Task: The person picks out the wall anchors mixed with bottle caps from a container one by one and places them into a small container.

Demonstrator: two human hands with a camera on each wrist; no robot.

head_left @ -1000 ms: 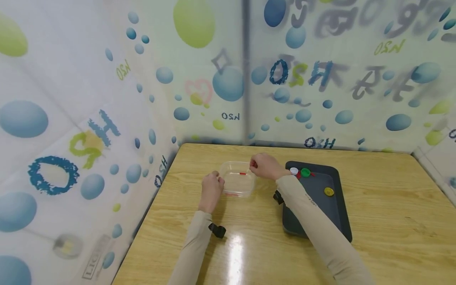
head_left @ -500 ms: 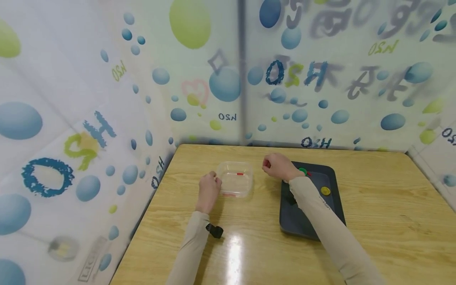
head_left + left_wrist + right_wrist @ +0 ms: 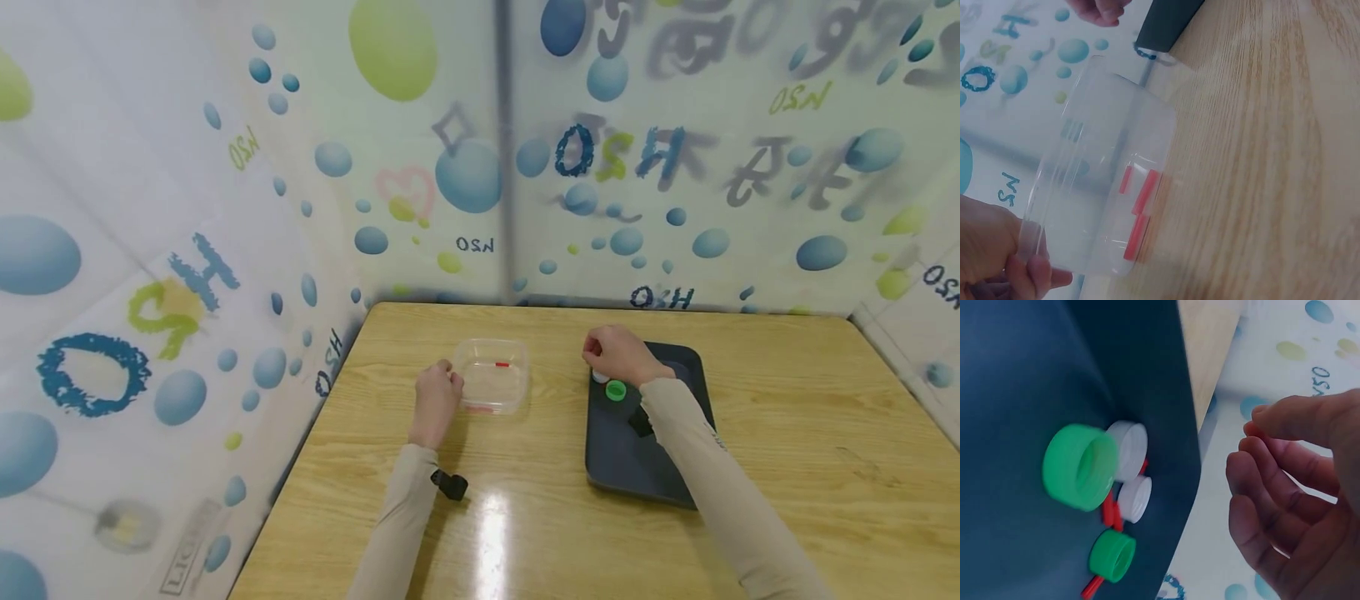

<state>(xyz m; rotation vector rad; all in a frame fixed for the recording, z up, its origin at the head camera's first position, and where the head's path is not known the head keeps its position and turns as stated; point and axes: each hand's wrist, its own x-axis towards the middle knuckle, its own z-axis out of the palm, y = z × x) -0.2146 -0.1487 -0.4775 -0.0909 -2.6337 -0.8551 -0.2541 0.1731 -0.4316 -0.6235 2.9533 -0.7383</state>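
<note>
At the rim of a clear plastic container [image 3: 492, 408], my left hand [image 3: 437, 404] pinches the near left side; the left wrist view shows thumb and fingers around that rim. Inside lie several short red pieces [image 3: 1145, 192]. My right hand [image 3: 1297, 487] hovers over the far left edge of the dark tray [image 3: 622, 450], its fingers loosely bent with nothing visible between them. Below it in the tray are a big green bottle cap [image 3: 1060, 465], a smaller green cap [image 3: 1105, 555], two white caps [image 3: 1134, 453] and red sticks [image 3: 1109, 510].
The wooden table [image 3: 540, 500] carries the container on the left and the tray on the right. A wall [image 3: 420, 267] printed with bubbles stands behind its far edge. My right sleeve [image 3: 720, 475] crosses over the tray and hides part of it.
My right hand has moved from the container's right rim rightward to above the tray. The left hand stays at the container. The yellow cap in the tray is now hidden behind the right arm.
</note>
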